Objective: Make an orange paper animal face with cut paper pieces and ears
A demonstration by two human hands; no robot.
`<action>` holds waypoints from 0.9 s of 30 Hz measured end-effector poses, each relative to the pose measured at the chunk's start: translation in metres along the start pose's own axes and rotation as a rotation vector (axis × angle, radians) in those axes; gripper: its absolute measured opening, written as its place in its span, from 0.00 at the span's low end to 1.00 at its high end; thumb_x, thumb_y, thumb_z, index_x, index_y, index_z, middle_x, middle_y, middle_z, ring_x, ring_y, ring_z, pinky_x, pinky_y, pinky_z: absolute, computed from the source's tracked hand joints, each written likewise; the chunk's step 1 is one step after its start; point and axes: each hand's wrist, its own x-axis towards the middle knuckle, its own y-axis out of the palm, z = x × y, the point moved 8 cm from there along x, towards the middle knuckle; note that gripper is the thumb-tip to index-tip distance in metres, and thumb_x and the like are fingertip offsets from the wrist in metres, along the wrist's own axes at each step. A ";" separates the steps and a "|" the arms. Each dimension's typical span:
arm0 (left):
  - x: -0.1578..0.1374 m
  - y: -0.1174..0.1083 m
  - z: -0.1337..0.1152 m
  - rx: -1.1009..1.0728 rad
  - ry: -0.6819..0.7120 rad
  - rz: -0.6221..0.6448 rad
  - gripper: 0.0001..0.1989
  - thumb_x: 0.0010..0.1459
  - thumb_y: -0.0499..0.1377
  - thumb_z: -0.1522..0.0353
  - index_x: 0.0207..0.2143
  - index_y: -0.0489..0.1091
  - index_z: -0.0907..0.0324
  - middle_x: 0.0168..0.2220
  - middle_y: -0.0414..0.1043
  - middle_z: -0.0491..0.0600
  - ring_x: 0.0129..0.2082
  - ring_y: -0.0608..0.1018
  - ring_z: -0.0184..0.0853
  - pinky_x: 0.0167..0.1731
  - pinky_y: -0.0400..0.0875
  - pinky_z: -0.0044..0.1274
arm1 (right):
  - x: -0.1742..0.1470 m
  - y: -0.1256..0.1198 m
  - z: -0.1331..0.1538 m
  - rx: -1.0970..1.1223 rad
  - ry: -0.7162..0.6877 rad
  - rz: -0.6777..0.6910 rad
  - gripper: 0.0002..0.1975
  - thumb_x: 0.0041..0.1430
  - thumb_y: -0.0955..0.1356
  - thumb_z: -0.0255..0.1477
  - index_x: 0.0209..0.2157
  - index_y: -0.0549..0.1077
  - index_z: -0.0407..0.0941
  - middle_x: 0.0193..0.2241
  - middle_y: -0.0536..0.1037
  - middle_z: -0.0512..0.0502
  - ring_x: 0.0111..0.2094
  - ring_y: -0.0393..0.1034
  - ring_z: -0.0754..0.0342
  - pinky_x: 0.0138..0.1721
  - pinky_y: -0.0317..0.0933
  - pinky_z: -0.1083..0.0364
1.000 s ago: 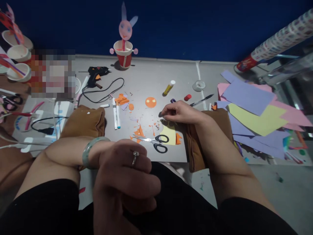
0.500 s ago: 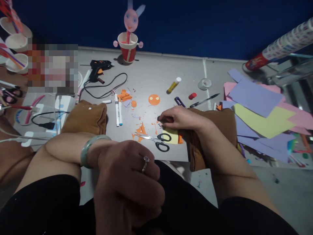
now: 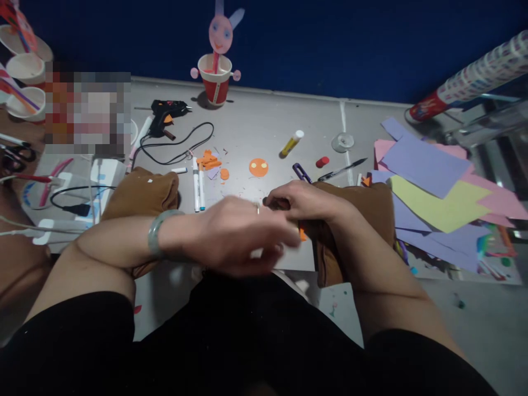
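My left hand [image 3: 231, 236], with a green bangle at the wrist, hovers blurred over the near part of the table. Its fingers are too smeared to read, and it hides the black-handled scissors. My right hand [image 3: 295, 201] rests beside the right brown cushion [image 3: 358, 201], fingers curled inward; something small and dark shows at the fingertips, too small to name. Beyond the hands lies an orange paper disc [image 3: 258, 171] with two pale yellow dots. Left of it are orange paper scraps [image 3: 209, 160] and two markers [image 3: 196, 187].
A glue gun [image 3: 165, 113] trails its cord at the back left. Near the wall stands a red cup [image 3: 216, 88] with a pink paper figure. A glue stick [image 3: 292, 144], red cap [image 3: 322, 162] and tape roll [image 3: 343, 143] lie right of centre. Coloured paper [image 3: 429, 165] is piled at right.
My left hand has gone from close in front of the camera forward over the table, covering the scissors and nearing my right hand. My right hand stays about where it was.
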 end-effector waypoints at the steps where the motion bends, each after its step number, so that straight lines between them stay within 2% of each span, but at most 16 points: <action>1: 0.008 -0.003 0.012 0.033 -0.015 -0.040 0.11 0.64 0.54 0.65 0.39 0.76 0.57 0.30 0.78 0.48 0.27 0.76 0.30 0.29 0.69 0.24 | 0.000 0.001 0.002 0.002 -0.014 0.001 0.11 0.52 0.70 0.24 0.38 0.81 0.44 0.25 0.76 0.50 0.27 0.65 0.56 0.31 0.51 0.56; 3: 0.020 -0.005 0.042 0.164 -0.138 -0.027 0.10 0.64 0.55 0.65 0.39 0.73 0.60 0.33 0.78 0.50 0.29 0.76 0.32 0.28 0.66 0.24 | 0.000 0.003 0.004 0.006 -0.041 -0.001 0.08 0.54 0.70 0.25 0.37 0.80 0.45 0.26 0.78 0.49 0.27 0.66 0.56 0.31 0.52 0.56; 5: 0.026 -0.009 0.065 0.237 -0.245 0.002 0.08 0.63 0.55 0.67 0.38 0.73 0.60 0.33 0.77 0.49 0.31 0.76 0.33 0.32 0.65 0.25 | 0.001 0.005 0.005 0.010 -0.058 -0.005 0.06 0.57 0.69 0.26 0.35 0.79 0.45 0.27 0.79 0.49 0.27 0.66 0.56 0.32 0.52 0.56; 7: 0.026 -0.010 0.082 0.315 -0.318 0.068 0.06 0.61 0.56 0.69 0.36 0.73 0.59 0.33 0.77 0.49 0.33 0.76 0.35 0.34 0.64 0.26 | 0.002 0.006 0.004 0.001 -0.058 -0.018 0.07 0.60 0.67 0.28 0.33 0.79 0.45 0.26 0.79 0.48 0.25 0.65 0.56 0.31 0.51 0.55; 9: 0.023 -0.005 0.093 0.372 -0.364 0.199 0.05 0.59 0.57 0.71 0.33 0.73 0.59 0.33 0.76 0.50 0.33 0.75 0.36 0.35 0.63 0.27 | 0.003 0.005 0.002 -0.009 -0.048 -0.033 0.08 0.61 0.67 0.29 0.31 0.78 0.45 0.25 0.79 0.47 0.24 0.64 0.56 0.31 0.51 0.55; 12: 0.014 0.013 0.098 0.406 -0.367 0.480 0.07 0.57 0.56 0.73 0.33 0.75 0.60 0.33 0.76 0.51 0.33 0.74 0.36 0.34 0.61 0.27 | 0.004 0.003 0.000 0.050 -0.049 -0.033 0.08 0.62 0.67 0.30 0.33 0.79 0.45 0.27 0.81 0.46 0.25 0.68 0.55 0.31 0.53 0.55; 14: 0.009 0.024 0.096 0.429 -0.323 0.590 0.10 0.58 0.55 0.74 0.35 0.76 0.59 0.34 0.77 0.51 0.34 0.74 0.36 0.34 0.60 0.27 | 0.004 0.001 0.001 0.122 -0.062 -0.042 0.08 0.61 0.67 0.31 0.34 0.79 0.45 0.29 0.82 0.46 0.27 0.70 0.54 0.33 0.56 0.55; 15: 0.010 0.027 0.093 0.445 -0.284 0.595 0.12 0.60 0.53 0.74 0.37 0.77 0.59 0.36 0.77 0.51 0.35 0.74 0.36 0.34 0.60 0.27 | 0.004 0.000 0.001 0.151 -0.066 -0.049 0.08 0.61 0.68 0.32 0.34 0.79 0.45 0.29 0.82 0.46 0.28 0.71 0.54 0.33 0.57 0.55; 16: 0.008 0.031 0.094 0.448 -0.271 0.619 0.13 0.60 0.52 0.74 0.37 0.77 0.59 0.36 0.77 0.51 0.34 0.74 0.36 0.33 0.59 0.27 | 0.003 -0.001 0.001 0.171 -0.066 -0.057 0.08 0.61 0.68 0.32 0.34 0.80 0.45 0.29 0.82 0.46 0.28 0.72 0.54 0.33 0.57 0.55; 17: 0.004 0.039 0.096 0.427 -0.275 0.707 0.11 0.58 0.54 0.73 0.35 0.78 0.58 0.34 0.77 0.51 0.32 0.73 0.36 0.31 0.58 0.27 | 0.003 -0.002 0.001 0.180 -0.066 -0.063 0.08 0.61 0.68 0.32 0.33 0.80 0.45 0.29 0.82 0.46 0.28 0.72 0.54 0.33 0.57 0.56; 21: 0.001 0.054 0.099 0.352 -0.236 0.763 0.09 0.54 0.57 0.74 0.33 0.78 0.58 0.35 0.77 0.52 0.31 0.73 0.36 0.28 0.56 0.27 | 0.003 -0.001 0.001 0.184 -0.069 -0.068 0.09 0.61 0.68 0.32 0.33 0.80 0.45 0.28 0.82 0.47 0.28 0.73 0.55 0.33 0.59 0.56; 27: 0.000 0.057 0.104 0.331 -0.267 0.775 0.08 0.55 0.58 0.73 0.33 0.77 0.58 0.34 0.77 0.52 0.31 0.73 0.36 0.28 0.56 0.27 | 0.003 0.000 0.003 0.165 -0.074 -0.061 0.11 0.62 0.67 0.33 0.34 0.81 0.45 0.29 0.83 0.46 0.28 0.73 0.54 0.33 0.60 0.56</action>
